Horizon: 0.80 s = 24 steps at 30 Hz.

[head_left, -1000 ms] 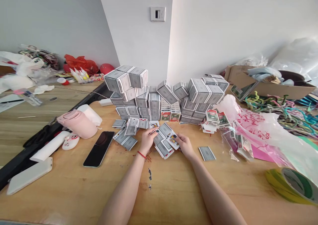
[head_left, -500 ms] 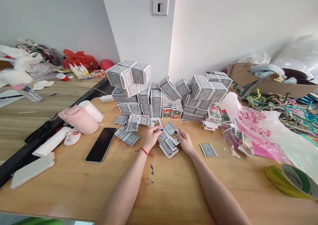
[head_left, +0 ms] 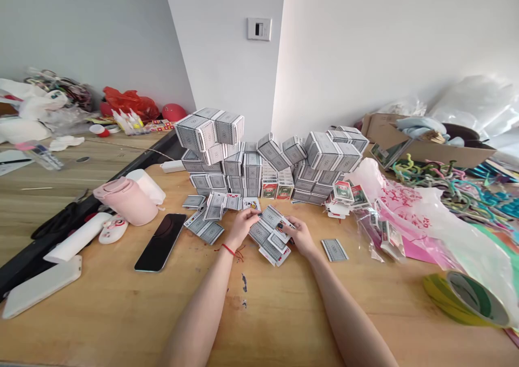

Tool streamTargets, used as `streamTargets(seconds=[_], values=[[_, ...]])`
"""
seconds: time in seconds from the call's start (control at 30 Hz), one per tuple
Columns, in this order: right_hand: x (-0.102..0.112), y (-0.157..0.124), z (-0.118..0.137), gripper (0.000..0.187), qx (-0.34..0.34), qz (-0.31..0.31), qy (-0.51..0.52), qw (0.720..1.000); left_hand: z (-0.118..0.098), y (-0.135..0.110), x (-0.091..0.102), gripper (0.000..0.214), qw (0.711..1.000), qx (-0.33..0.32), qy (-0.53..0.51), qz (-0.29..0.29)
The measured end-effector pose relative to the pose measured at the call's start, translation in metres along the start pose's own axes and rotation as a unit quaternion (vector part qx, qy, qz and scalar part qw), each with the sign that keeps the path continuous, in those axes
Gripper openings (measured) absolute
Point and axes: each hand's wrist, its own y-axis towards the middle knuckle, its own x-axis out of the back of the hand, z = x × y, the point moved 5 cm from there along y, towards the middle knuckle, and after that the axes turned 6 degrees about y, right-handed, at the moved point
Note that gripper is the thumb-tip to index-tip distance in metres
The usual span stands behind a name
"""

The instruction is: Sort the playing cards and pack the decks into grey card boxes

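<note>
The left hand (head_left: 242, 227) and right hand (head_left: 295, 234) sit low over the wooden surface (head_left: 121, 313), a narrow gap between them. The left's fingertips rest on a loose spread of playing cards (head_left: 265, 236), while the right is at the spread's far edge, though whether it grips a card is hard to tell. Behind stands a wall of stacked card boxes (head_left: 243, 164); more loose cards (head_left: 200, 226) lie left, and a single face-down card (head_left: 334, 250) lies right.
</note>
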Motion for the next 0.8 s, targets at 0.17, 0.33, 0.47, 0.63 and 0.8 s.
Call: streamTargets(seconds=[0.17, 0.33, 0.47, 0.63, 0.8], values=[[0.004, 0.005, -0.01, 0.032, 0.003, -0.051, 0.021, 0.998, 0.005, 0.004, -0.007, 0.035, 0.999, -0.03, 0.008, -0.035], [0.002, 0.006, -0.014, 0.03, -0.007, -0.043, 0.032, 0.999, 0.01, 0.004, -0.001, 0.033, 0.993, -0.049, 0.041, -0.103], [-0.001, 0.007, -0.01, 0.033, -0.021, -0.003, 0.021, 1.0, 0.004, -0.002, -0.002, 0.029, 0.986, -0.079, 0.093, -0.112], [-0.008, 0.007, -0.006, 0.038, -0.045, 0.048, 0.008, 0.998, 0.001, -0.006, -0.008, 0.031, 0.982, -0.075, 0.145, -0.092], [-0.01, 0.004, -0.009, 0.041, -0.073, 0.068, -0.041, 0.994, 0.004, -0.005, -0.012, 0.031, 0.982, -0.07, 0.161, -0.07]])
